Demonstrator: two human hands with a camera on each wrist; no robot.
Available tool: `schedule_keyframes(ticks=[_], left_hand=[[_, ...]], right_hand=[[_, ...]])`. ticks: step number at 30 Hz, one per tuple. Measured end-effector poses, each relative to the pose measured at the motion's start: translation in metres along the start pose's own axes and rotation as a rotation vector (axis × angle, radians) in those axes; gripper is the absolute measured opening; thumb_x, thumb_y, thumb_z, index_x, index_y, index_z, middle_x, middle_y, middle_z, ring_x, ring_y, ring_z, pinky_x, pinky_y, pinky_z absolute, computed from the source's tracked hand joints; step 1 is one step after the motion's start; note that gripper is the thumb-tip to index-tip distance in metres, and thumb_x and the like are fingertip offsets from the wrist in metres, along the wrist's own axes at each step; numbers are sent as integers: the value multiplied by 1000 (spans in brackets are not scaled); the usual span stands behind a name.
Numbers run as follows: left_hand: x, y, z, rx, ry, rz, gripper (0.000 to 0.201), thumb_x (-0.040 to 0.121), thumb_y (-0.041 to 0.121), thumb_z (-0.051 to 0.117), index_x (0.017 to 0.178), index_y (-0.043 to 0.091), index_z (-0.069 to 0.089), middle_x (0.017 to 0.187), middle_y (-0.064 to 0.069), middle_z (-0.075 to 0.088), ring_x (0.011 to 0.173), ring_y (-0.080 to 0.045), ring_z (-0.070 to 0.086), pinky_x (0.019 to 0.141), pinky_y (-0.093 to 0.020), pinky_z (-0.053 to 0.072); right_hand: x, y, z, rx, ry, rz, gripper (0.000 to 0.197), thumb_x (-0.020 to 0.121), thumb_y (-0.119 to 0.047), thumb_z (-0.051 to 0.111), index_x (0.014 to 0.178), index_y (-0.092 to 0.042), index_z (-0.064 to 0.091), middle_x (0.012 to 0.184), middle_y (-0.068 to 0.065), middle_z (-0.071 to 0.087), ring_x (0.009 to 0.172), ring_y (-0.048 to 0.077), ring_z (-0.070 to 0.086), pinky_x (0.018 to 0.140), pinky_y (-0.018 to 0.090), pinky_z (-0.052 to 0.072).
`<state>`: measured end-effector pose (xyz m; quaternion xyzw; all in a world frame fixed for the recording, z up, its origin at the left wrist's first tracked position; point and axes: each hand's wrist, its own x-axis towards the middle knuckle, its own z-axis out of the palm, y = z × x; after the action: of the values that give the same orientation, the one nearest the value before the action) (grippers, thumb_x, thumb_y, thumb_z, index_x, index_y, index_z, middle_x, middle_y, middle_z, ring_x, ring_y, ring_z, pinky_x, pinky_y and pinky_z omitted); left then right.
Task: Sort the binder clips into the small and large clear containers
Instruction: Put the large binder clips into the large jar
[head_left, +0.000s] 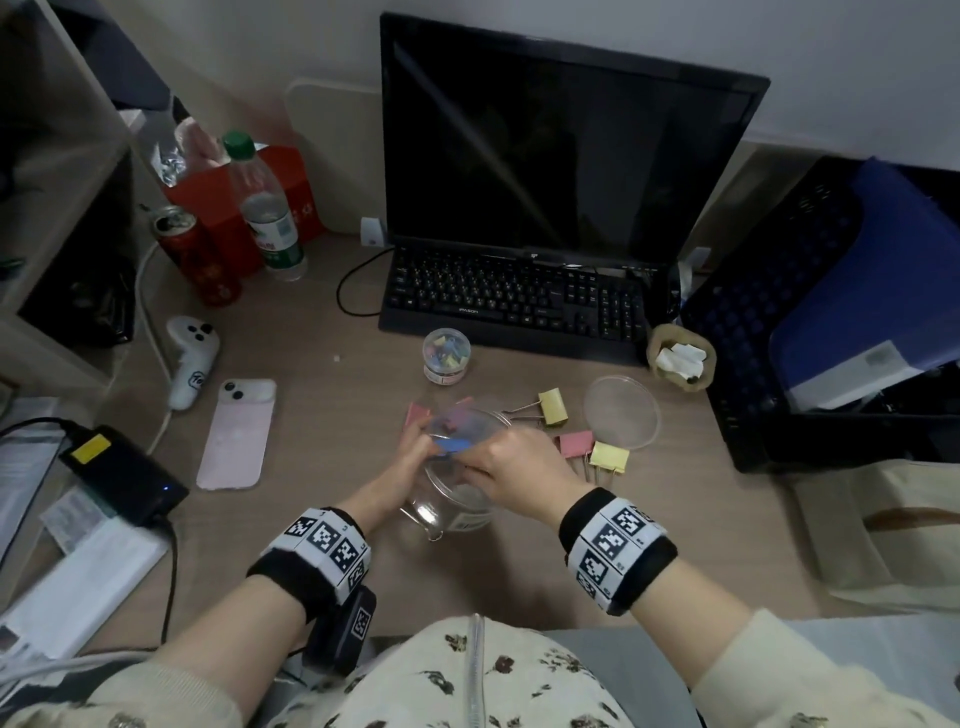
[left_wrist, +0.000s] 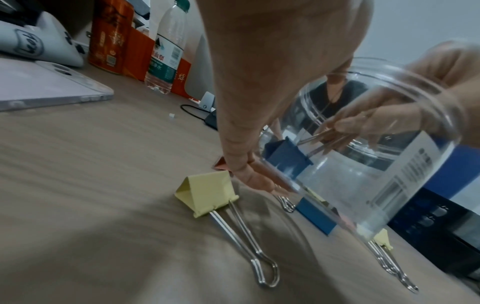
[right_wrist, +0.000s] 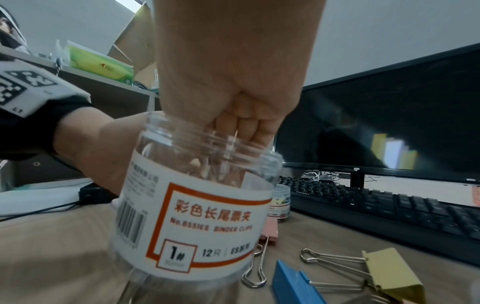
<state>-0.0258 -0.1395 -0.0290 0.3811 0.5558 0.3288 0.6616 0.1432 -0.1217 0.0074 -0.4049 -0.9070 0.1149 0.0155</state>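
Note:
My left hand (head_left: 402, 470) grips the large clear container (head_left: 457, 499), which has a white and orange label (right_wrist: 207, 222), and tilts its mouth up off the desk. My right hand (head_left: 514, 462) reaches into the mouth, fingers (right_wrist: 241, 125) curled. It pinches the wire handles of a blue binder clip (left_wrist: 287, 157) that hangs inside the container. The small clear container (head_left: 447, 356) holds several small coloured clips and stands in front of the keyboard. Large clips lie loose on the desk: a yellow one (head_left: 553, 406), a pink one (head_left: 576, 444), another yellow one (head_left: 610, 456), a pink one (head_left: 417, 415) and a blue one (right_wrist: 293, 284).
A round clear lid (head_left: 621, 411) lies right of the clips. A black keyboard (head_left: 519, 299) and monitor (head_left: 561, 150) stand behind. A pink phone (head_left: 236, 436), a white controller (head_left: 189, 361), a can (head_left: 197, 254) and a bottle (head_left: 265, 208) are on the left. A dark crate (head_left: 810, 322) is on the right.

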Motion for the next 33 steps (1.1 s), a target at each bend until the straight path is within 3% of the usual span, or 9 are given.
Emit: schedule_keyframes(ticks=[2, 4, 7, 9, 13, 17, 19, 26, 33], left_hand=[[-4, 6, -1, -13, 5, 9, 52, 65, 45, 56, 115, 31, 55, 138, -13, 47, 125, -19, 49, 103, -23, 43], [-5, 6, -2, -28, 14, -2, 41, 78, 36, 55, 117, 25, 50, 139, -20, 47, 128, -32, 48, 96, -27, 47], [-5, 4, -6, -61, 39, -19, 56, 70, 28, 42, 125, 18, 42, 130, -18, 51, 113, -33, 53, 65, -12, 50], [-9, 6, -8, -81, 38, -22, 57, 67, 26, 39, 123, 17, 46, 117, -10, 57, 92, -20, 59, 57, -11, 48], [-13, 8, -5, -137, 43, -59, 46, 76, 21, 47, 121, 15, 46, 83, -8, 56, 73, -18, 54, 42, -11, 42], [-9, 2, -10, -140, 67, -112, 54, 71, 25, 45, 123, 11, 47, 99, -15, 58, 77, -21, 55, 44, -12, 44], [-6, -4, -15, -96, 80, -122, 64, 68, 30, 43, 129, 12, 47, 112, -17, 58, 85, -22, 58, 51, -15, 48], [-6, -6, -12, -68, 95, -128, 63, 67, 31, 42, 127, 12, 46, 89, -7, 55, 78, -18, 56, 48, -12, 46], [-5, -6, -10, -37, 81, -94, 61, 66, 30, 42, 125, 15, 46, 92, -10, 54, 76, -16, 53, 44, -8, 42]], right_hand=[[-1, 1, 0, 92, -81, 26, 36, 95, -49, 47, 113, -29, 70, 93, 6, 71, 85, 29, 64, 72, 37, 51], [-3, 2, -1, 225, -11, -24, 34, 96, -47, 47, 112, -29, 71, 90, 3, 73, 81, 24, 66, 71, 37, 52], [-7, 19, 3, 339, 388, -96, 31, 96, -34, 52, 91, -14, 75, 78, -2, 72, 69, 16, 63, 65, 32, 49], [-10, 39, 0, 311, 549, 73, 30, 95, -31, 53, 81, -11, 72, 71, -4, 65, 64, 15, 54, 61, 34, 46], [-18, 73, 16, 264, 144, 576, 25, 91, -37, 55, 109, -22, 63, 101, -6, 56, 96, 17, 56, 78, 32, 45], [-22, 68, 43, 204, -233, 551, 50, 84, -44, 63, 129, -30, 49, 130, -4, 46, 112, 22, 54, 91, 37, 45], [-21, 62, 53, 185, -268, 562, 57, 79, -42, 68, 130, -30, 44, 131, -3, 46, 112, 23, 54, 86, 38, 48], [-19, 54, 64, 235, -252, 631, 42, 80, -28, 68, 111, -21, 41, 117, 3, 54, 92, 26, 59, 63, 32, 40], [-30, 54, 62, 233, -259, 590, 50, 78, -25, 69, 119, -27, 39, 120, 0, 56, 93, 26, 62, 69, 32, 47]])
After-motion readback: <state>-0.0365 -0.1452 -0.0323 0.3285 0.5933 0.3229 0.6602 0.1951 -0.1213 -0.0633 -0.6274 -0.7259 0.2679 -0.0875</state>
